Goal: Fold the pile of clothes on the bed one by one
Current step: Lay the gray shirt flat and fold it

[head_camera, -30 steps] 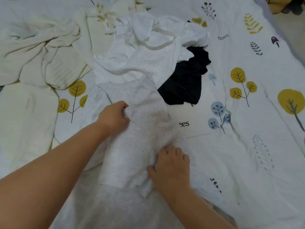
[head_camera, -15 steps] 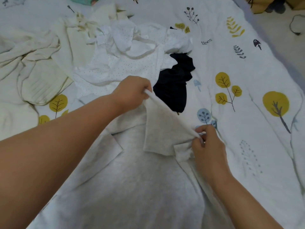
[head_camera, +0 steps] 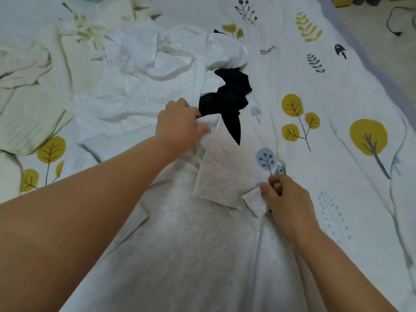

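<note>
A light grey garment [head_camera: 186,248] lies spread on the bed in front of me. Its upper flap [head_camera: 222,167] is stretched between my two hands. My left hand [head_camera: 180,124] grips the flap's far corner beside the black garment [head_camera: 229,102]. My right hand [head_camera: 286,199] pinches the flap's near right corner. Behind the grey garment sits the pile: a white dotted garment [head_camera: 144,91] with the black one at its right.
Cream clothes [head_camera: 31,91] lie crumpled at the left. The bedsheet [head_camera: 337,154], printed with trees and leaves, stretches to the right. The bed's edge and the floor with a dark cable [head_camera: 392,21] are at the top right.
Both hands have lifted the grey flap and drawn it away from me and to the right. The left hand went from the garment's middle to its far corner by the black garment.
</note>
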Action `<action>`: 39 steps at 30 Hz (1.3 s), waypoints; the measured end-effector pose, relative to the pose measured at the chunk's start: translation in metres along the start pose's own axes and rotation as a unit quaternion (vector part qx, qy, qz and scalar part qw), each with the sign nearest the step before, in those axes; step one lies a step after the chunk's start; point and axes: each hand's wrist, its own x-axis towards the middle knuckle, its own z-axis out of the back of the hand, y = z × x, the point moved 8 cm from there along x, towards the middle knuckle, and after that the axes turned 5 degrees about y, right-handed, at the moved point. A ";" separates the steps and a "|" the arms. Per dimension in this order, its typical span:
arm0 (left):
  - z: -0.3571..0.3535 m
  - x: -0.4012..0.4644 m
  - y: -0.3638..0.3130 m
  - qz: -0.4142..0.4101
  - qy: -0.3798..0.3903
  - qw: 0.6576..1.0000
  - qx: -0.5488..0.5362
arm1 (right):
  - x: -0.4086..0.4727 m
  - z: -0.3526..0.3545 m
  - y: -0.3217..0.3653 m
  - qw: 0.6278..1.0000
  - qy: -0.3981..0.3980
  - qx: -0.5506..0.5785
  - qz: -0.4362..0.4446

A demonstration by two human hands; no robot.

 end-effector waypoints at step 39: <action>-0.063 -0.065 -0.049 -0.242 -0.039 0.961 0.130 | -0.043 -0.034 0.041 0.952 -0.159 -0.205 0.163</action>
